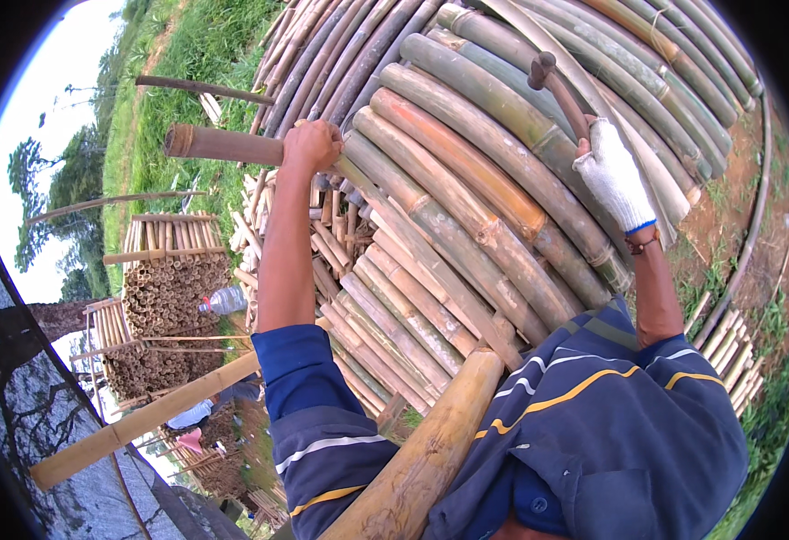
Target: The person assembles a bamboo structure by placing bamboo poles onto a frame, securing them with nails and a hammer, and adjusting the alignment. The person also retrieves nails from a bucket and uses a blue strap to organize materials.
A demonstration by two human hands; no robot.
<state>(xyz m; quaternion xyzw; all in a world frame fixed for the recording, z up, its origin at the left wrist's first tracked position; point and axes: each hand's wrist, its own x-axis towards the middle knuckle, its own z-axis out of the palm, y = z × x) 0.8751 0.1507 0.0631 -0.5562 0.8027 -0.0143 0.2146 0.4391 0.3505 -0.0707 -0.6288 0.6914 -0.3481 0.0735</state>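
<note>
Bamboo is what both hands are at work on: a long, thick culm runs from the lower middle of the view, across the person's chest, up toward a stacked wall of curved bamboo poles. The left hand, bare, is wrapped shut around a rusty brown metal pipe that sticks out level to the left. The right hand, in a white knit glove, is closed on a dark curved handle that rises above the poles; what the pipe and handle join to is hidden behind the hands and bamboo.

Judging by its girth and length, the culm looks heavy and stiff, with a smooth, waxy skin that could slip in a bare palm; the raised nodes seem the surest places to grip. Pipe and handle look rigid and rough enough to hold firmly near their ends.

Bundles of short cut bamboo and a plastic bottle lie lower left
</note>
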